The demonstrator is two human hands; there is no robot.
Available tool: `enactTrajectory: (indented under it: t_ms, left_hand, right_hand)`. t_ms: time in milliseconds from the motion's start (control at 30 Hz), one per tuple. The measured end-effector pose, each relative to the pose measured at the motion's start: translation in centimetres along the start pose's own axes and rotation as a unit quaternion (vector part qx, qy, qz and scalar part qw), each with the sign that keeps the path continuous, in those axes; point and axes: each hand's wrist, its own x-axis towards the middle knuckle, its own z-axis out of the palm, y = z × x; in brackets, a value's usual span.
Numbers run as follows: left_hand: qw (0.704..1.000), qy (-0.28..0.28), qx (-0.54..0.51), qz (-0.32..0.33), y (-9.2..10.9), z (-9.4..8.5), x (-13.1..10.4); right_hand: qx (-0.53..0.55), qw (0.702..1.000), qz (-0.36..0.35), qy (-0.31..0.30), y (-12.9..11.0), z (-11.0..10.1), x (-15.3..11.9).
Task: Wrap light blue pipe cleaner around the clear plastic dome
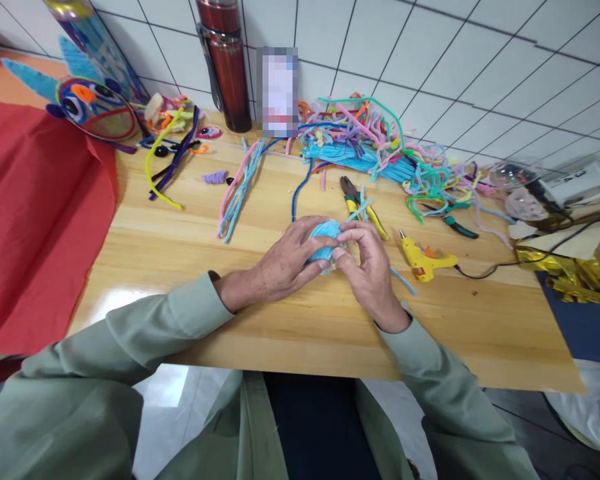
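Observation:
A light blue bundle (325,240), wound from fuzzy stems, is held over the wooden table between both hands. My left hand (293,257) wraps round its left side, fingers over the top and thumb below. At its right side, my right hand (367,263) has its thumb and fingertips pressed on the bundle. Loose light blue stem ends stick out behind the right fingers. Pliers with yellow handles (377,219) lie just behind my right hand, and a yellow glue gun (423,259) lies to its right.
A heap of coloured stems (355,143) runs along the tiled wall. A dark red flask (230,73) stands beside a blurred phone-like object (280,93). Pink and blue stems (243,190) lie left of centre. Red cloth (40,220) covers the left; gold foil (575,273) lies right.

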Motion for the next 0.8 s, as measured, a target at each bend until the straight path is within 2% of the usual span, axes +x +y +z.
enactTrajectory:
  t_ms: [267,567,800]
  left_hand:
    - [1.000,-0.001,-0.005,-0.008,0.0,0.2,-0.1]
    - [1.000,0.006,0.006,0.000,-0.1,0.3,-0.1]
    - [1.000,0.000,-0.009,0.001,0.0,0.0,0.0]
  right_hand:
    - [-0.033,0.999,0.004,0.019,-0.5,0.5,0.1]
    - [0.035,0.999,0.006,0.005,0.6,0.2,-0.2]
    - [0.001,1.000,-0.015,0.020,0.3,0.3,-0.1]
